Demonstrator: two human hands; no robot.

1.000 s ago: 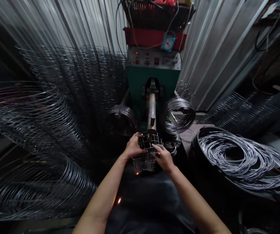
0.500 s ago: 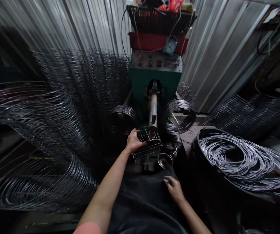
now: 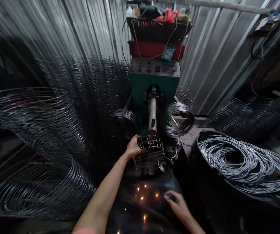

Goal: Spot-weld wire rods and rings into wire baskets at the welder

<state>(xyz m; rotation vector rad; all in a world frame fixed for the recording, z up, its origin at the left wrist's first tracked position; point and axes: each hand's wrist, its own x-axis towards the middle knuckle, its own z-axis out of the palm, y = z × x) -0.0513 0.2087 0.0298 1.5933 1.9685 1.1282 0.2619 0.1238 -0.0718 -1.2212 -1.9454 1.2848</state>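
My left hand [image 3: 133,148] is closed on the left side of a small wire basket [image 3: 152,148], thumb over its wires. The basket sits directly under the tip of the welding machine's metal arm [image 3: 152,118]. My right hand [image 3: 175,200] is curled above the dark apron [image 3: 140,208], lower right of the basket; something small and dark shows in its fingers, too unclear to name. Orange sparks [image 3: 142,198] are scattered over the apron. Beside the basket on the right are two small round dishes, the nearer a metal-rimmed bowl [image 3: 165,164].
A green machine body [image 3: 140,83] stands ahead, a wire coil [image 3: 179,118] hanging at its right. Tall stacks of wire rings [image 3: 47,117] crowd the left. On the right, a black tub [image 3: 200,133] holds many loose wire rings [image 3: 239,162].
Sparks have appeared over the apron. My right hand has moved slightly down, while the left keeps its grip on the basket. The view has tilted up a little.
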